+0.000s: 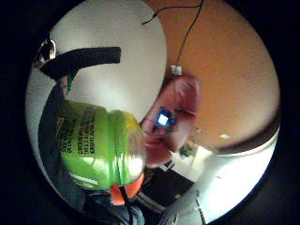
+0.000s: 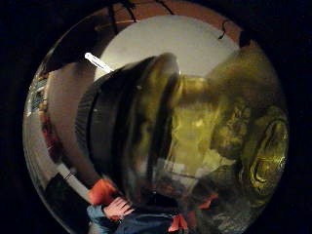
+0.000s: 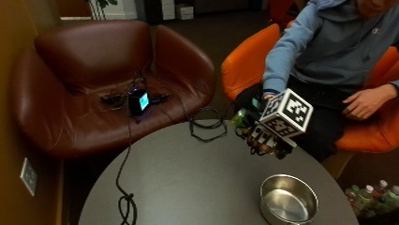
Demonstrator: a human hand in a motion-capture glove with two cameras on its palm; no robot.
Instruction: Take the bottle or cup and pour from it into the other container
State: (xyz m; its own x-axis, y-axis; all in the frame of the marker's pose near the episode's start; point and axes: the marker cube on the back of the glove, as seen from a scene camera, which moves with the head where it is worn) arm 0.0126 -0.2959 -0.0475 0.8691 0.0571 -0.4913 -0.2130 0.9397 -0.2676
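Note:
In the outside view my gloved right hand (image 3: 265, 136) grips a green bottle (image 3: 239, 118) above the far edge of the round grey table (image 3: 187, 187). Only a small part of the bottle shows past the fingers. A steel pot (image 3: 269, 188) stands on the table nearer the camera, below and apart from the hand, and looks empty inside. The little finger side palm view is filled by the bottle's green label (image 1: 93, 140). In the thumb side palm view the bottle (image 2: 234, 141) shows its black cap (image 2: 105, 131) on.
A brown leather armchair (image 3: 93, 70) with a small lit device (image 3: 138, 101) stands behind the table. A black cable (image 3: 128, 201) runs from it across the table's left part. The person sits in an orange chair (image 3: 246, 61); the bare hand (image 3: 368, 101) rests on the lap. Bottles (image 3: 374, 194) stand on the floor.

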